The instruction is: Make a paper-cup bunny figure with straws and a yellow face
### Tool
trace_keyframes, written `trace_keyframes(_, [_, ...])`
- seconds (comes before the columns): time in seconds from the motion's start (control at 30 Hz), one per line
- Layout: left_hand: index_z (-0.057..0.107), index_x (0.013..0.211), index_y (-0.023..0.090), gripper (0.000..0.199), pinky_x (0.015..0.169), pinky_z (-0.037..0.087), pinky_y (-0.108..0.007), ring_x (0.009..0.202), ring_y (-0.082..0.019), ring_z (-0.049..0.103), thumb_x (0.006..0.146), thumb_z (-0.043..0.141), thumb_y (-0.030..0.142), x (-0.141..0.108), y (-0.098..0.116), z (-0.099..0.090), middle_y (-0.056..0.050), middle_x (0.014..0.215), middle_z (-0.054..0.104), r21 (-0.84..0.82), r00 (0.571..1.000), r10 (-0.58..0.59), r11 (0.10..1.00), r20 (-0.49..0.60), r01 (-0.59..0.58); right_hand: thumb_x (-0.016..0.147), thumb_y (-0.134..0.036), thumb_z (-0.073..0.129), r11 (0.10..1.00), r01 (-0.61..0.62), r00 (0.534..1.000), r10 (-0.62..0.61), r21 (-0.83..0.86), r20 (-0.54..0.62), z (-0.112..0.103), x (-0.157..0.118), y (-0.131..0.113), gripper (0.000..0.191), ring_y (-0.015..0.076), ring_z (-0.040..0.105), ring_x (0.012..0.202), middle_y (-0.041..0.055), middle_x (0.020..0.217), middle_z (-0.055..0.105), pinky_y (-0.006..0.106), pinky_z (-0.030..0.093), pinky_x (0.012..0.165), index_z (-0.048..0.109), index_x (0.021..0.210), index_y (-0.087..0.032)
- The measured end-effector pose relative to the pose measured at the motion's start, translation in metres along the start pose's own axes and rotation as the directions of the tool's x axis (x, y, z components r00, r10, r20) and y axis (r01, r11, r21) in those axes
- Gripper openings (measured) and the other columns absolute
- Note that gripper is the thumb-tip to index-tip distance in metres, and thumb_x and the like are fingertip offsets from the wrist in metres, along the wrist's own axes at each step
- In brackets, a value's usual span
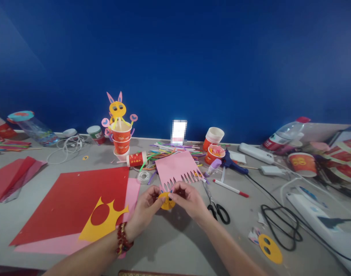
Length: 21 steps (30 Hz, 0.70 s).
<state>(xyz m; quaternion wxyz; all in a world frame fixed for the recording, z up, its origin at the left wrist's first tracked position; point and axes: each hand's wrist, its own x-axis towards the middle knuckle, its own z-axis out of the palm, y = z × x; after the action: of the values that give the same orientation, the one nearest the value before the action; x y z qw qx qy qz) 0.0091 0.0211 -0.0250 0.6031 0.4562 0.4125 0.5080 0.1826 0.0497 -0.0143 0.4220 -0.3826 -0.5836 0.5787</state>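
Between my two hands is a yellow paper bunny face [167, 202] with small pink ears and dark eyes. My left hand [148, 205] pinches its left side, thumb across the front. On the other side my right hand [189, 200] pinches it the same way. Just behind lies a pink paper sheet [177, 168] with a row of pointed cuts along its near edge. Black-handled scissors [217, 209] rest to the right of my right hand. Left of my hands, a yellow paper scrap [106, 222] with round cut-outs lies on red paper [69, 207].
A finished paper bunny [118, 109] stands in stacked red cups [121, 137] at the back. On the right are a blue glue gun [233, 163] with a black cord, a red marker [231, 188], another bunny face [270, 249] and a power strip [316, 226]. Colourful pipe cleaners [161, 153] lie behind the pink sheet.
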Motion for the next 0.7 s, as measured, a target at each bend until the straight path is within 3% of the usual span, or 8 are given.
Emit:
trace_keyframes(0.37, [0.058, 0.083, 0.017, 0.034, 0.067, 0.048, -0.025, 0.072, -0.013, 0.055, 0.076, 0.076, 0.045, 0.001, 0.0, 0.0, 0.0, 0.077, 0.058, 0.005, 1.0, -0.015, 1.0, -0.008, 0.015, 0.075, -0.055, 0.074, 0.999, -0.044, 0.999, 0.044, -0.001, -0.002, 0.001, 0.001, -0.004, 0.04, 0.012, 0.047, 0.062, -0.0028, 0.069, 0.052, 0.024, 0.039, 0.058, 0.058, 0.074, -0.019])
trace_keyframes(0.5, [0.056, 0.081, 0.018, 0.035, 0.066, 0.048, -0.025, 0.071, -0.013, 0.053, 0.075, 0.077, 0.046, 0.002, -0.001, -0.001, 0.001, 0.076, 0.057, -0.022, 1.0, -0.013, 1.0, -0.009, 0.013, 0.071, -0.054, 0.078, 0.997, -0.073, 0.997, 0.072, 0.023, 0.033, -0.002, 0.001, -0.009, 0.043, 0.013, 0.054, 0.069, 0.0004, 0.081, 0.06, 0.025, 0.044, 0.063, 0.06, 0.091, -0.019])
trace_keyframes(0.6, [0.055, 0.082, 0.018, 0.037, 0.066, 0.046, -0.024, 0.071, -0.013, 0.053, 0.074, 0.078, 0.046, 0.003, -0.001, -0.003, 0.002, 0.077, 0.057, -0.041, 0.999, -0.029, 0.999, -0.026, 0.028, 0.076, -0.057, 0.073, 0.996, -0.085, 0.994, 0.087, 0.039, -0.061, -0.009, 0.003, -0.01, 0.044, 0.0133, 0.056, 0.068, 0.0023, 0.085, 0.063, 0.025, 0.046, 0.061, 0.059, 0.095, -0.02])
trace_keyframes(0.7, [0.054, 0.083, 0.018, 0.039, 0.065, 0.046, -0.023, 0.07, -0.013, 0.053, 0.073, 0.078, 0.047, 0.003, -0.002, -0.004, 0.001, 0.077, 0.058, -0.044, 0.997, -0.062, 0.997, -0.04, 0.061, 0.079, -0.061, 0.067, 0.997, -0.071, 0.977, 0.075, 0.028, -0.197, -0.016, 0.004, -0.008, 0.044, 0.0085, 0.04, 0.047, -0.0072, 0.057, 0.046, 0.021, 0.034, 0.044, 0.048, 0.073, -0.022])
